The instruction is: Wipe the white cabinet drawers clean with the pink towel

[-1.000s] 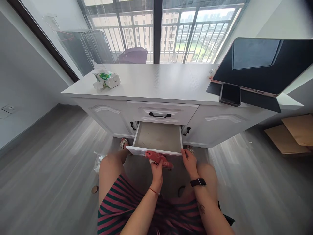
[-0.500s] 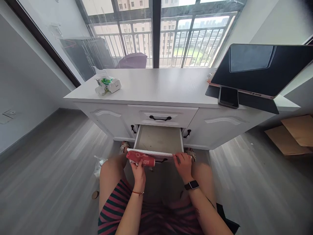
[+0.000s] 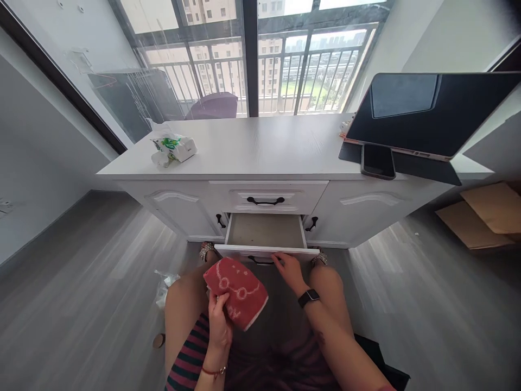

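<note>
My left hand (image 3: 221, 325) is closed on one edge of a folded red towel (image 3: 240, 290) with a pale pattern and white trim. The towel is held above my lap, in front of the drawer. My right hand (image 3: 291, 272) has its fingers stretched out, fingertips against the front of the lower drawer (image 3: 234, 251), by the right end of its black handle (image 3: 260, 260). That drawer stands partly pulled out, and its pale bottom shows bare in the visible part. My fingertips partly hide the handle's end.
The white cabinet top (image 3: 252, 146) bears a tissue pack (image 3: 175, 149), a phone (image 3: 377, 161) and a tablet-like screen (image 3: 427, 114). Above the drawer is a shut one with a black handle (image 3: 265, 201). Cardboard (image 3: 484, 214) lies at right, a plastic bag (image 3: 163, 288) by my left leg.
The lower drawer has slid partway inward. My right hand has shifted left along its front toward the handle. My left hand has lowered the towel, which now shows its broad face.
</note>
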### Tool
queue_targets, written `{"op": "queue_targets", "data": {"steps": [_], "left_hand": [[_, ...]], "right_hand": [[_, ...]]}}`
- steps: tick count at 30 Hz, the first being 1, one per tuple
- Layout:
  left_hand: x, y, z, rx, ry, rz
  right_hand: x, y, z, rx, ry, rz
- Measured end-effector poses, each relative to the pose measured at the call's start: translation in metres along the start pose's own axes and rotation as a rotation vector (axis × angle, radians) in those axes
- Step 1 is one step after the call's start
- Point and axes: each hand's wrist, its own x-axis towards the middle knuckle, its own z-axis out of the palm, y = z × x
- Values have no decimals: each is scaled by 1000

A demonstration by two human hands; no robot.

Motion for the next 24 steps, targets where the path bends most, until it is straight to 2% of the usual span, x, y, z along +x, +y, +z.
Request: {"op": "queue_targets", "data": {"steps": [6, 14, 19, 24], "left_hand": [[-18, 5, -13, 46, -35, -175], [-20, 11, -12, 133, 18, -181], [-24, 16, -11, 139, 11, -156], [-29, 18, -23, 129, -35, -200]], "right_hand": [[47, 7, 2, 52, 63, -5], [100, 22, -1, 29, 71, -43], [114, 31, 6, 10, 97, -38], [113, 38, 17, 45, 108, -42]]}}
